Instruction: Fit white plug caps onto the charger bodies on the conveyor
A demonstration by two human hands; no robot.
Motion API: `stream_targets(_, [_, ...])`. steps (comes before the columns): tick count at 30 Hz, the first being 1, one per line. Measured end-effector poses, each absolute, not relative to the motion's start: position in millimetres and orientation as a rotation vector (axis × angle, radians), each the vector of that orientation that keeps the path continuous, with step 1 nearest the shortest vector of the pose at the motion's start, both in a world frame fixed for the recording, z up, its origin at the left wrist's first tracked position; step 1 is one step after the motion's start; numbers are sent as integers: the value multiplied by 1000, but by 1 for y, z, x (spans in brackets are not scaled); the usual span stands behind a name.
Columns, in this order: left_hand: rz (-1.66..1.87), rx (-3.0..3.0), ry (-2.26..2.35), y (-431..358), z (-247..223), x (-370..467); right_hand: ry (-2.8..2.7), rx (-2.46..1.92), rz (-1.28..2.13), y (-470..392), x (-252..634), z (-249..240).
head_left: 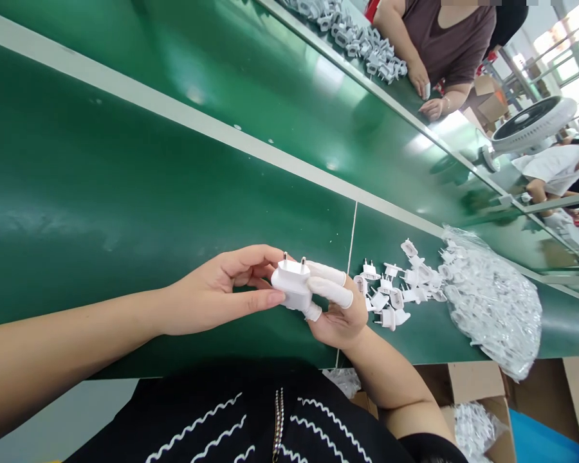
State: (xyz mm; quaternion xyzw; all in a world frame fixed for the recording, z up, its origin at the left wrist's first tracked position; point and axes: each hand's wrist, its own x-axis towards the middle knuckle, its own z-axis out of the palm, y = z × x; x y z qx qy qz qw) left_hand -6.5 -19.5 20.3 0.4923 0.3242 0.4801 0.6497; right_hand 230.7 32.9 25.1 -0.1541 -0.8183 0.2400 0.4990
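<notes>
A white plug adapter point(292, 283) with two metal pins pointing up is held between both hands above the green table point(125, 193). My left hand point(241, 286) grips its left side, thumb in front and fingers behind. On the right side, my right hand point(335, 302) holds it with fingers that wear white finger covers. Right of my right hand, several loose white plug pieces point(390, 286) lie scattered on the table. Beside them rests a clear plastic bag point(496, 302) full of similar white pieces.
Across a raised conveyor strip point(342, 122), a person point(444, 38) sits by a pile of white plugs point(352, 38). A white fan point(533, 122) stands at the right, near another person point(554, 167). Cardboard boxes point(477, 382) are below the table edge.
</notes>
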Motion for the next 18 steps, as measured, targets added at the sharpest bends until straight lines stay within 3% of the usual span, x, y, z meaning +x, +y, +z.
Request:
stream_targets(11, [1352,1503,881,-16,28,-2,-1934,-448,495,32,232,8])
stream_targets(18, [1495,2088,989,-20,28,-6,-1931,-402,494,33,231,-1])
